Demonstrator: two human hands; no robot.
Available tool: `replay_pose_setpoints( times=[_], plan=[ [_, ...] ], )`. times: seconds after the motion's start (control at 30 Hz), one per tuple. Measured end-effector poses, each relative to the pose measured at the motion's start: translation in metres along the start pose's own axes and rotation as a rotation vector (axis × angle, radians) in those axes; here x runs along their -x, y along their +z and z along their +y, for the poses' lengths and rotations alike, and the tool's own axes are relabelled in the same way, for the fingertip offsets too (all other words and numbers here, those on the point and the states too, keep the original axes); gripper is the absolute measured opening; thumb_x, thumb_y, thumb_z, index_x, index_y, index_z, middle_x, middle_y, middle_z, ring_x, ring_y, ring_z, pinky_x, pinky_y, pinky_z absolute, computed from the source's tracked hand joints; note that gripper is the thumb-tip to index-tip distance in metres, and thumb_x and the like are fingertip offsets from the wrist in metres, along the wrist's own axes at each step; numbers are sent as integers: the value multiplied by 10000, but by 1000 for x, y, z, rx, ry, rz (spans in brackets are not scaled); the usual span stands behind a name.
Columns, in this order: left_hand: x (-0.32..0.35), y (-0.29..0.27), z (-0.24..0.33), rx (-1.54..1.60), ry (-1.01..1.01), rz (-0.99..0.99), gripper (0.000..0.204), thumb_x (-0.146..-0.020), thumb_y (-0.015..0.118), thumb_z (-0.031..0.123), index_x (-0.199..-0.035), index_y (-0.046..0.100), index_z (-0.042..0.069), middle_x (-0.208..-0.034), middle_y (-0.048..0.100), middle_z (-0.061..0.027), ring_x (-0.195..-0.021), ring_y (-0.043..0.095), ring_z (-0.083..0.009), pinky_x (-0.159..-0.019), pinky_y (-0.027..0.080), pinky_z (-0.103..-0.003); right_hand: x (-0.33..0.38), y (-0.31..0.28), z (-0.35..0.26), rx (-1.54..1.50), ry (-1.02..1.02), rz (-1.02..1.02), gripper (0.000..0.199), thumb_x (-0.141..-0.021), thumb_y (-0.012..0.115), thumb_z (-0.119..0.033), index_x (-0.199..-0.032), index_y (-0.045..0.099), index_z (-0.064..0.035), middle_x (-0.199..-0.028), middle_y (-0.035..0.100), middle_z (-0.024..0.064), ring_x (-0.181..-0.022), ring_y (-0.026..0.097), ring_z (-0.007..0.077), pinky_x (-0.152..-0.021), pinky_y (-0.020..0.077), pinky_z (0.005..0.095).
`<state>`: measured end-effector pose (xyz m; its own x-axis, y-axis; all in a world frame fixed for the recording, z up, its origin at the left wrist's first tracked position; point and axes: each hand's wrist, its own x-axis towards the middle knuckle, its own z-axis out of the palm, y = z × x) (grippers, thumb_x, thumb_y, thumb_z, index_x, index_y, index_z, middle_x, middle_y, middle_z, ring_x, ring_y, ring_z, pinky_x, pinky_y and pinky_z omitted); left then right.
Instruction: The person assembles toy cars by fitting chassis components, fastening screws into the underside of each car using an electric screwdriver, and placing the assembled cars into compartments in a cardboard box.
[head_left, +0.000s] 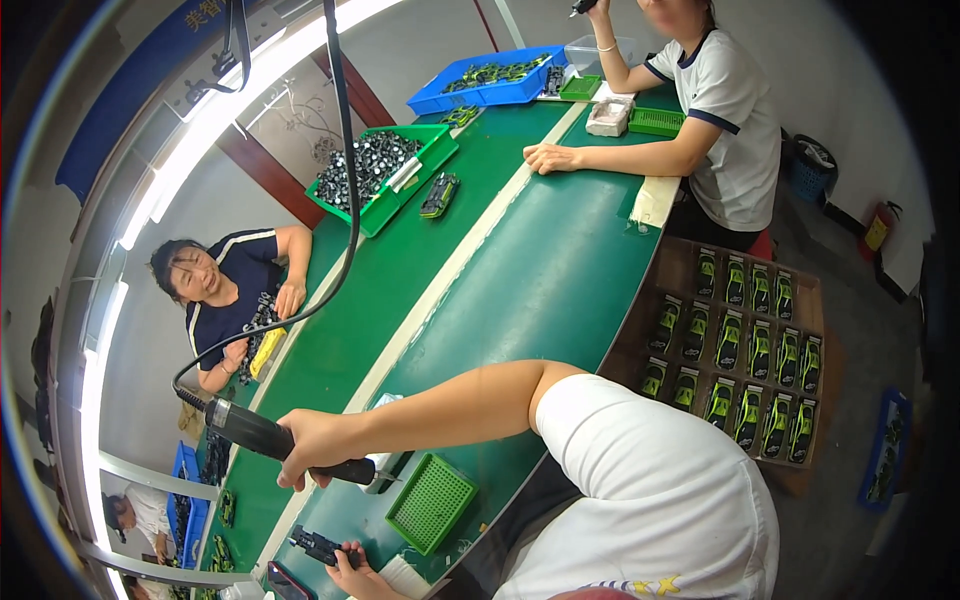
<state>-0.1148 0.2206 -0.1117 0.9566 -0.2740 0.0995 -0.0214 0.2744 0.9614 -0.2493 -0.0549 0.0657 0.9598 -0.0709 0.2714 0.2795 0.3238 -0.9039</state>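
Observation:
My right hand [318,442] is wrapped round a black electric screwdriver [248,430]. A cord runs from its upper-left end and loops upward. The tool's lower end points toward a small green basket [432,504] with a perforated bottom. Near the lower edge, my left hand [356,574] grips a black toy-car chassis [318,546] between thumb and fingers. The screwdriver is held above and apart from the chassis. A pale object, partly hidden by my right wrist and the tool, sits on the green table [500,310].
Across the table a co-worker [235,285] handles small black parts beside a yellow piece. Another person [725,130] leans on the far end. A green crate [375,175] of black wheels and a blue tray [485,82] stand farther off. Boxed green-black toy cars [730,340] lie at right.

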Motion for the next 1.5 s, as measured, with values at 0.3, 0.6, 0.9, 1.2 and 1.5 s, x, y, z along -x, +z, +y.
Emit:
replay_pose_setpoints(
  times=[0.3,0.6,0.9,1.2,1.5],
  plan=[
    [9,11,4,-45,7,-45,135,-944,530,127,-1010,486,17,-868,607,-86,-748,613,-187,-650,512,-262,3,-1,6,-4,19,13,314,-706,744,-68,-897,509,11,-694,646,133,-440,575,154,-399,475,278],
    [15,34,4,-51,-36,63,182,-915,579,116,-1043,491,22,-859,608,-117,-740,628,-225,-667,537,-322,-3,-9,8,134,114,52,320,-706,765,-113,-904,561,33,-735,651,103,-500,580,117,-431,467,245],
    [32,28,18,-97,-8,29,131,-940,542,102,-1032,505,16,-880,619,-111,-737,635,-195,-657,531,-282,-2,6,11,92,166,-3,350,-715,785,-124,-921,525,-14,-749,643,115,-485,570,118,-442,467,245],
    [34,29,18,49,-32,28,279,-1000,367,231,-1079,486,-9,-880,628,-161,-717,645,-263,-643,536,-340,1,-2,4,53,145,35,320,-720,768,-129,-909,553,12,-738,647,118,-472,570,116,-423,461,235],
    [31,33,6,-75,-20,29,218,-993,449,215,-1030,505,8,-854,627,-114,-693,642,-198,-606,530,-282,0,-2,8,45,182,41,343,-713,780,-111,-920,536,13,-728,643,127,-471,564,122,-435,454,243]
  ],
)
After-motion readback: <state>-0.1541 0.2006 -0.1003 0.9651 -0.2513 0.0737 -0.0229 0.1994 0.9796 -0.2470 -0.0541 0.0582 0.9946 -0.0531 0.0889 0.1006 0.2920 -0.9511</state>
